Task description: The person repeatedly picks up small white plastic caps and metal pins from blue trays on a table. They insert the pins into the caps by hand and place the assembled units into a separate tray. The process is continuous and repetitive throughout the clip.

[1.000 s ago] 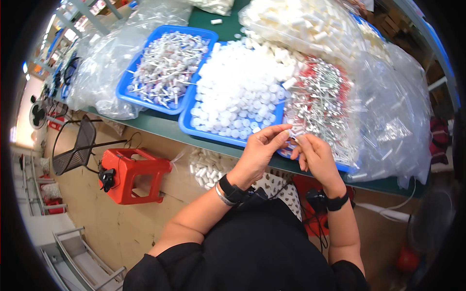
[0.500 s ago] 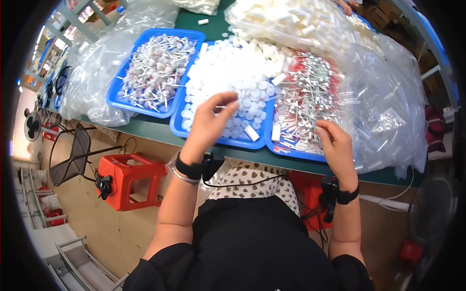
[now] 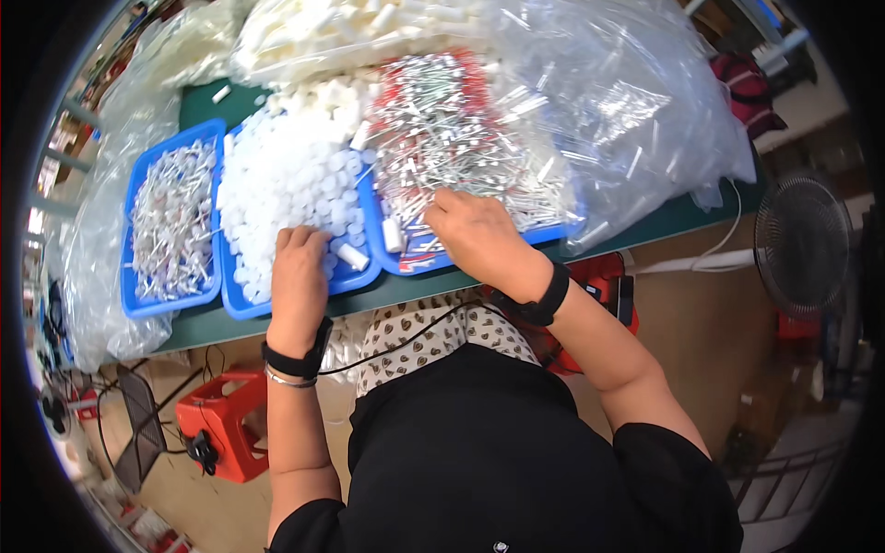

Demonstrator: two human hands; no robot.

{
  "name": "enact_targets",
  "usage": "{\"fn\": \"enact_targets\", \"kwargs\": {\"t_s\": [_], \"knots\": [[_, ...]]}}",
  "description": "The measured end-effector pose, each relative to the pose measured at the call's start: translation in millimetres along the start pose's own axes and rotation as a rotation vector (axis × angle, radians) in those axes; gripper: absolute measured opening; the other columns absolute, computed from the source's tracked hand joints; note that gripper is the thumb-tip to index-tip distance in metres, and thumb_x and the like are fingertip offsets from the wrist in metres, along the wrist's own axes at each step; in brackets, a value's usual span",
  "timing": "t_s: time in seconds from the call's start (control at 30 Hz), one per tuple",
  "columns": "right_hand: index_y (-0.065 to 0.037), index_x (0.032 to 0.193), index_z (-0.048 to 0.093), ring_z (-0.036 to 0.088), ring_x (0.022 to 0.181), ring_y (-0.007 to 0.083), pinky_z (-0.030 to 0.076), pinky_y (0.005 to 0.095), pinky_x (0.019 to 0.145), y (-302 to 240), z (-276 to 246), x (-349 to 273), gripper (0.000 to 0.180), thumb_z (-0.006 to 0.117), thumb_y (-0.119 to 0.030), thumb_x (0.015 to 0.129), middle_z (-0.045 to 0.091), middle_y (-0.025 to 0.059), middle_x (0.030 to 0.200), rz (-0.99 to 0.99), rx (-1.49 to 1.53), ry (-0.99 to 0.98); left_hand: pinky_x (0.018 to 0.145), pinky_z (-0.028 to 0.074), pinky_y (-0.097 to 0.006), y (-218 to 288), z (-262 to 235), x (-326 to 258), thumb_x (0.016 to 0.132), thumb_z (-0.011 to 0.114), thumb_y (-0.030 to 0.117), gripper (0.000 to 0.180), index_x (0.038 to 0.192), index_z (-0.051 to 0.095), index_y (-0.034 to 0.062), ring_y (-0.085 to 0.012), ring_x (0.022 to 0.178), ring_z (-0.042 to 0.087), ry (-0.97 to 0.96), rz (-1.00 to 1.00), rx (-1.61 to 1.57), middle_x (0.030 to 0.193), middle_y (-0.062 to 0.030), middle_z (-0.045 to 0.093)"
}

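Note:
My left hand [image 3: 297,276] lies palm down on the near part of a blue tray [image 3: 241,310] heaped with round white caps [image 3: 286,175]; its fingertips are buried among them. My right hand [image 3: 475,235] rests in the neighbouring blue tray [image 3: 433,265], fingers curled into a pile of small silver and red pieces [image 3: 452,129]. Two short white tubes [image 3: 351,256] lie between the hands, one in each tray. I cannot see whether either hand holds anything.
A third blue tray [image 3: 171,221] of silvery stick-like parts sits at the left. Clear plastic bags [image 3: 645,111] crowd the green table's [image 3: 396,293] right and back, one full of white tubes [image 3: 350,28]. Below stand a red stool [image 3: 221,429] and a floor fan [image 3: 802,244].
The hands, together a second ago, are apart. My left hand has come back to the near side of the cap tray. My right hand has pushed forward into the silver and red pieces.

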State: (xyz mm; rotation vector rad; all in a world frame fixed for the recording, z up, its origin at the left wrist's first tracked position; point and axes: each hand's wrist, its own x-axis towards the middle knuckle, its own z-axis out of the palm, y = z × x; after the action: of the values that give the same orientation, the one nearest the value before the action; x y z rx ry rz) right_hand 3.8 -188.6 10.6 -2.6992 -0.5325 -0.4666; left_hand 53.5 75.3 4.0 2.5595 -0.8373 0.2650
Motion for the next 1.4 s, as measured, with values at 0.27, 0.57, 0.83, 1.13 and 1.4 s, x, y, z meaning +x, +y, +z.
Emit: {"fn": "enact_targets", "kwargs": {"t_s": [0.27,0.57,0.83,1.13,1.4], "knots": [[-0.005,0.088,0.066,0.064,0.064,0.0269,0.048,0.0372,0.06,-6.7,-34.1,0.6,0.012,0.072,-0.015,0.084,0.068,0.0095,0.077,0.355,0.516,0.111,0.079,0.047,-0.041,-1.6,-3.0,3.4,0.08,0.063,-0.004,0.02,0.099,0.065,0.0008,-0.0361,0.09,0.056,0.052,0.022,-0.047,0.093,-0.0158,0.058],[-0.001,0.09,0.07,0.053,0.074,0.0164,0.043,0.0294,0.067,-14.9,-35.2,-0.8,0.008,0.073,-0.007,0.085,0.061,0.0055,0.078,0.32,0.691,0.142,0.076,0.05,-0.023,35.7,7.4,5.6,0.096,0.063,0.008,0.019,0.113,0.062,0.0012,-0.0104,0.087,0.061,0.056,-0.571,-1.404,0.099,-0.0046,0.065],[0.0,0.087,0.066,0.054,0.072,0.0184,0.044,0.0306,0.066,-28.5,-39.0,-2.0,0.009,0.07,-0.008,0.087,0.059,0.0072,0.078,0.302,0.689,0.031,0.076,0.05,-0.023,60.0,26.5,0.9,0.099,0.06,0.022,0.034,0.124,0.054,-0.0006,-0.0114,0.087,0.058,-0.11,-0.765,-2.305,0.105,-0.0078,0.063],[0.001,0.087,0.065,0.058,0.071,0.021,0.046,0.032,0.066,-28.9,-40.7,-2.6,0.011,0.069,-0.009,0.087,0.061,0.0097,0.078,0.322,0.607,-0.003,0.076,0.049,-0.024,62.5,33.7,-0.7,0.099,0.06,0.021,0.031,0.121,0.055,0.0003,-0.0116,0.086,0.056,-0.062,-0.84,-2.353,0.105,-0.0069,0.061],[-0.002,0.084,0.065,0.059,0.07,0.0257,0.045,0.0361,0.062,-33.2,-38.9,-2.5,0.007,0.07,-0.007,0.084,0.063,0.0106,0.076,0.176,0.398,0.096,0.079,0.053,-0.023,66.5,34.3,-1.5,0.097,0.063,0.017,0.029,0.121,0.059,0.0002,-0.009,0.087,0.061,-0.113,-0.768,-2.164,0.104,-0.0044,0.065]]}}
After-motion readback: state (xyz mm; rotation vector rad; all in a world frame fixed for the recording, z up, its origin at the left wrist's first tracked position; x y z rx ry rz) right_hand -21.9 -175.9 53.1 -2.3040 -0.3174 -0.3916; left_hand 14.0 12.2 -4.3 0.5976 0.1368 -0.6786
